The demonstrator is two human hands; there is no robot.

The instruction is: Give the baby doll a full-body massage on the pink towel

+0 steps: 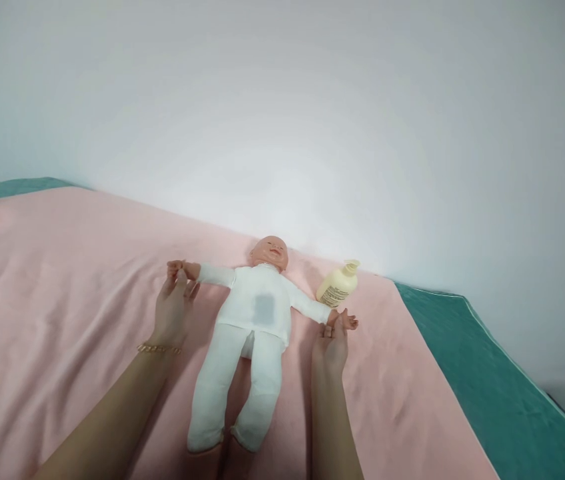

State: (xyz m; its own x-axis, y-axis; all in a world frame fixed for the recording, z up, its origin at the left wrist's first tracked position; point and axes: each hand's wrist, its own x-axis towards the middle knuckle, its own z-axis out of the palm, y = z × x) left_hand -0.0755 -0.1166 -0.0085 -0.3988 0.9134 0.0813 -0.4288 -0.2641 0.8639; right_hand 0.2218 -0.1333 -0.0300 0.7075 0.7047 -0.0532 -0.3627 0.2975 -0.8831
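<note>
A baby doll (254, 310) in a white top and white trousers lies on its back, its head toward the wall and its arms spread wide. My left hand (173, 313), with a beaded bracelet at the wrist, is closed on the doll's hand at the left of the picture. On the other side my right hand (331, 343) grips the doll's other arm near its wrist, thumb against it. A greyish blurred patch shows on the doll's chest. Just beyond my right hand a pale yellow pump bottle (338, 285) leans at a tilt.
Under the doll spreads a wrinkled pink blanket (87, 280). A green cloth (492, 367) shows past its right edge and at the far left corner. Behind the bed rises a plain white wall (282, 120).
</note>
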